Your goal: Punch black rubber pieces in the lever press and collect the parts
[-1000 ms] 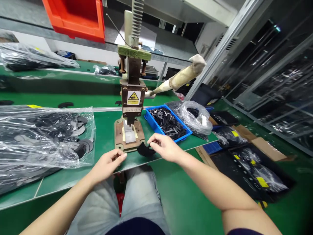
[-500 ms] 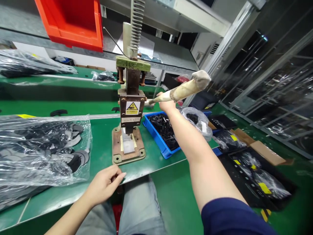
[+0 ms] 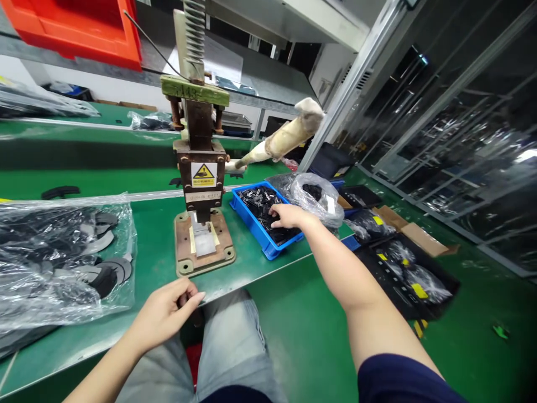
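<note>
Two hands split up: our right hand [image 3: 287,215] dips curled fingers into the blue bin [image 3: 251,215] of small black parts [image 3: 262,202] beside the press [image 3: 201,184], while our left hand [image 3: 163,313] pinches a dark piece at the table edge [image 3: 235,282].

The fingertips of the right hand [image 3: 286,215] are sunk among the small black parts in the blue plastic tray [image 3: 255,230], so whether anything is pinched cannot be told; the parts themselves are too small to be made out singly. A small dark piece is mostly covered by the curled fingers of the left hand [image 3: 165,313]. The orange plastic bin [image 3: 75,31] and the coiled steel spring [image 3: 193,33] of the hand press are cut off by the top edge. The flat black and grey pieces are blurred behind the crinkled clear plastic bag [image 3: 54,263], which is cropped at the left edge.
</note>
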`<state>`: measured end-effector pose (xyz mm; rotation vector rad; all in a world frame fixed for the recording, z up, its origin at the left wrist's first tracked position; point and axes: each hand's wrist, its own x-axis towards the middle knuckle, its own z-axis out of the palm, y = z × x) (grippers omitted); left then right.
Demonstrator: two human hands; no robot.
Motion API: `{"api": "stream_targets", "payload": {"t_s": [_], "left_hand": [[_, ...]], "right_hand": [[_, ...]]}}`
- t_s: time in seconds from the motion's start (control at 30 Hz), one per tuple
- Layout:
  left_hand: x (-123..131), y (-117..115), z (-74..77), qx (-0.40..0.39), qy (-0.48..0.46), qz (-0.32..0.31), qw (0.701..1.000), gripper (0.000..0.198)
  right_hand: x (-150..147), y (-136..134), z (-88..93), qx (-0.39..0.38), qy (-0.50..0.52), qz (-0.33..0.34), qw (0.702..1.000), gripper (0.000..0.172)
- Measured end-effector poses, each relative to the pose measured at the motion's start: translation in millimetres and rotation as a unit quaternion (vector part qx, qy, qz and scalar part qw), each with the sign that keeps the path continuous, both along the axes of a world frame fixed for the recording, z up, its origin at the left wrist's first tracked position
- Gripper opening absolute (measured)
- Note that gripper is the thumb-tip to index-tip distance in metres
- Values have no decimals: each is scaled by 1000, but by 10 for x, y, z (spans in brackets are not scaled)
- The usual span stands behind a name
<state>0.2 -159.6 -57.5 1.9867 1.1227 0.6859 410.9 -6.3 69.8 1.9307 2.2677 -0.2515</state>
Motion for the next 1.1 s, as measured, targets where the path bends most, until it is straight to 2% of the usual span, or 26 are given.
{"api": "stream_targets", "payload": {"t_s": [0.13, 0.3, 0.53, 0.7, 0.87, 1.0, 1.1], "left_hand": [[7, -11, -7, 0, 16, 1, 1000, 34], [8, -21, -30, 7, 18, 15, 1000, 34], [20, -31, -37, 21, 19, 20, 999, 34], [12, -43, -47, 34, 15, 20, 999, 35], [-2, -42, -75, 37, 6, 27, 999, 35], [-9, -35, -95, 39, -9, 24, 999, 34], [-6, -32, -72, 37, -39, 36, 998, 36]], "right_hand": [[-89, -131, -183, 8, 1, 4, 1000, 32], [-131, -141, -258, 27, 0, -4, 1000, 18], [-180, -185, -318, 58, 11, -30, 998, 35], [-258, -181, -380, 96, 31, -85, 991, 25], [-211, -211, -318, 155, 88, -146, 973, 9], [-105, -284, -177, 211, 167, -195, 943, 8], [-132, -416, -93, 230, 250, -197, 919, 9]]}}
